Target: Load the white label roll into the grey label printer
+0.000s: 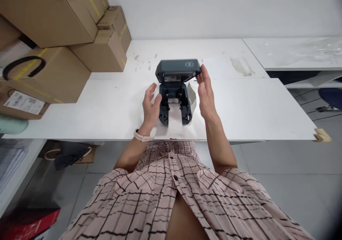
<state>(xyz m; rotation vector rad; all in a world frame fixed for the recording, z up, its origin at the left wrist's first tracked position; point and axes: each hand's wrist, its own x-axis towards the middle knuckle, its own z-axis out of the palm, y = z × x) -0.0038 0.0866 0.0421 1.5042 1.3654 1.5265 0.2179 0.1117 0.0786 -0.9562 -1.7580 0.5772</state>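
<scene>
A dark grey label printer (175, 101) sits on the white table (253, 108) in front of me, its lid (177, 70) swung up and open. A strip of white label paper (175, 120) runs out of its body toward the table's near edge. My left hand (150, 106) rests against the printer's left side, fingers apart, holding nothing. My right hand (205, 93) is raised beside the printer's right side, its fingertips touching the lid's right corner. A pale watch (142, 137) is on my left wrist.
Several brown cardboard boxes (53, 36) are stacked at the table's left end against the wall. A second white table (299, 52) stands at the right rear. A chair base (330, 102) shows at far right. Bags (69, 154) lie on the floor below left.
</scene>
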